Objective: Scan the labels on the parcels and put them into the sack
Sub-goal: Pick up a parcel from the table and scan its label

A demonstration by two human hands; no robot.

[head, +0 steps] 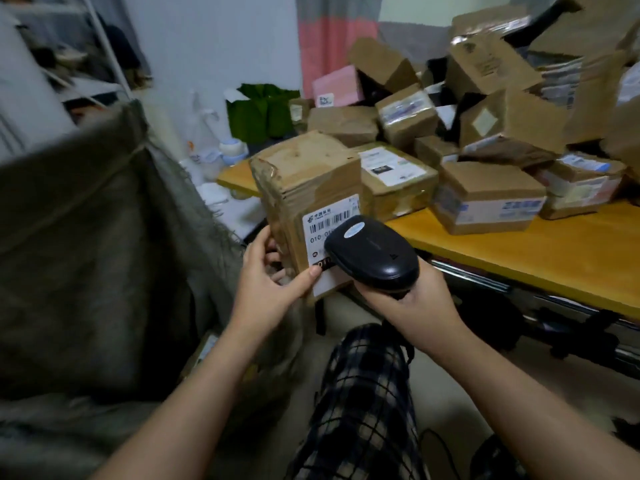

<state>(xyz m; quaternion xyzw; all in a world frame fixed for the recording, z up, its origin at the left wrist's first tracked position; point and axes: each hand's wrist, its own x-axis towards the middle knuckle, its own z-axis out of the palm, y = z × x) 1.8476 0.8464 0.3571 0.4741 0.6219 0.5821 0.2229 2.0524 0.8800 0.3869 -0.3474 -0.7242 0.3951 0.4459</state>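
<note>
Just off the near edge of the table [519,244], the left hand [273,271] grips 1 box [304,174] with its label [318,223] facing the scanner [374,251], clasped in the right hand [415,299], likely for reading, the sack [104,220] standing left of the table, handy for the drop.

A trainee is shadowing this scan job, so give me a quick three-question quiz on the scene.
1. True or false: the right hand holds the scanner.
2. Which hand grips the box? A: left hand. B: right hand. C: neither.
3. Fill in: the sack is on the person's ____ side.
Key: 1 true; 2 A; 3 left.
</note>
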